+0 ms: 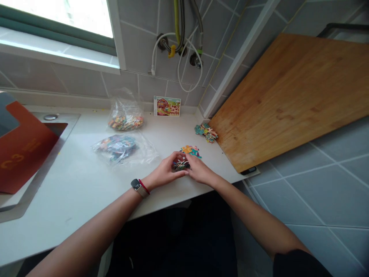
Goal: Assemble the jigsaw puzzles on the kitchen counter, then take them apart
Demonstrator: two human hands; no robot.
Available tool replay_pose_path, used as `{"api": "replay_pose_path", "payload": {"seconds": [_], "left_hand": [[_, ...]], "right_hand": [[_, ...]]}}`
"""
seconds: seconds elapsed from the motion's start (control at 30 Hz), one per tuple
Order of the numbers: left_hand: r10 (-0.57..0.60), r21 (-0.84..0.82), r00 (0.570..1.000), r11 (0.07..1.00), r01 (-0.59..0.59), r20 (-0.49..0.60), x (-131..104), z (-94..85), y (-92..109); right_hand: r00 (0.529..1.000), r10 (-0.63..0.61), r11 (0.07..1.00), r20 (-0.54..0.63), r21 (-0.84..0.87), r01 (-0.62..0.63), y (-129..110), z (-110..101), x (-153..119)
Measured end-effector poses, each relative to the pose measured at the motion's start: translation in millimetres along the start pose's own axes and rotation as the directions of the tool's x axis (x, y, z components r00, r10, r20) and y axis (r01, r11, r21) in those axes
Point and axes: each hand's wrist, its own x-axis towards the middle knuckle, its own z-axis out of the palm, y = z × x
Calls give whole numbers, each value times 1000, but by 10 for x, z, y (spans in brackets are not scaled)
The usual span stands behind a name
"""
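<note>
Near the counter's front edge, my left hand [166, 169] and my right hand [198, 169] curve around a small pile of jigsaw puzzle pieces [181, 165]. Both hands have their fingers wrapped about the pile, and their tips meet or nearly meet. Just beyond them lie more loose pieces [190, 150] in orange, teal and pink. Farther right, another heap of puzzle pieces [206, 132] rests by the wooden board. A picture card [167, 106] with a farm scene leans on the back wall.
Two clear plastic bags of puzzle pieces, one upright [126, 119] and one lying flat [117, 147], are left of my hands. An orange box [25, 150] stands over the sink [67, 127]. A large wooden board [288, 100] leans at the right. Hoses [181, 38] hang on the tiled wall.
</note>
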Motion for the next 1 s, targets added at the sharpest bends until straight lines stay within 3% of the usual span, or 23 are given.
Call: {"api": "replay_pose_path", "payload": {"seconds": [0.13,0.37,0.53,0.7,1.0], "left_hand": [[-10,51,998,999,13,-62,-15,62,-45],[68,95,998,993,-69,10,-29,65,-138],[19,145,994,989,-35,110,-55,112,-108],[-6,246,996,969,-17,93,-43,111,-64],[7,308,997,951,-30,74,-30,148,-76]], "right_hand": [[999,-16,1000,-40,24,17,0,99,40],[981,-45,985,-191,153,75,119,312,-173],[934,-35,968,-355,219,119,227,475,-398],[871,18,968,-490,228,108,264,535,-448],[846,40,983,-532,171,61,251,555,-413]]}}
